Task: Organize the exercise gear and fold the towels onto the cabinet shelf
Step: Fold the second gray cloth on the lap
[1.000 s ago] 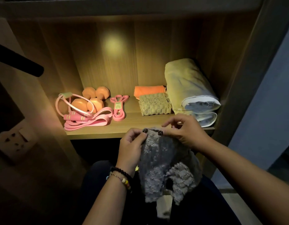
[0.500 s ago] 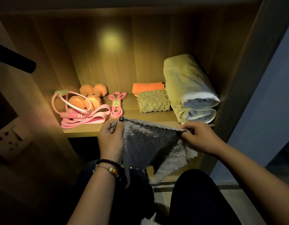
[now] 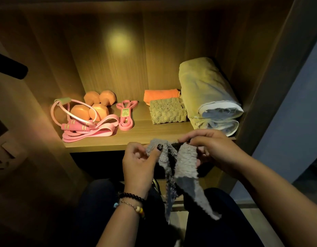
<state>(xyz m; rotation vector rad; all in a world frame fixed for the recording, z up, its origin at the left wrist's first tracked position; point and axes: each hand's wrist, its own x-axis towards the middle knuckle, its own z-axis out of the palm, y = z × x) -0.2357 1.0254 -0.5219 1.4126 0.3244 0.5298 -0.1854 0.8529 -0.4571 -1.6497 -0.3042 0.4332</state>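
Both hands, spread apart earlier, now meet below the lit wooden shelf (image 3: pixel 150 134), left hand (image 3: pixel 138 163) and right hand (image 3: pixel 212 148) pinching the grey towel (image 3: pixel 184 163).

Cabinet: wooden back panel (image 3: pixel 154 56) lit by a warm round glow.
Right: grey-blue wall (image 3: pixel 296 125).
Left: wall socket (image 3: pixel 4 155) in shadow.

We bring our left hand (image 3: pixel 138 163) and right hand (image 3: pixel 212 148) close together again, so the grey towel (image 3: pixel 182 168), stretched wide half a second ago, now hangs bunched in narrow folds.
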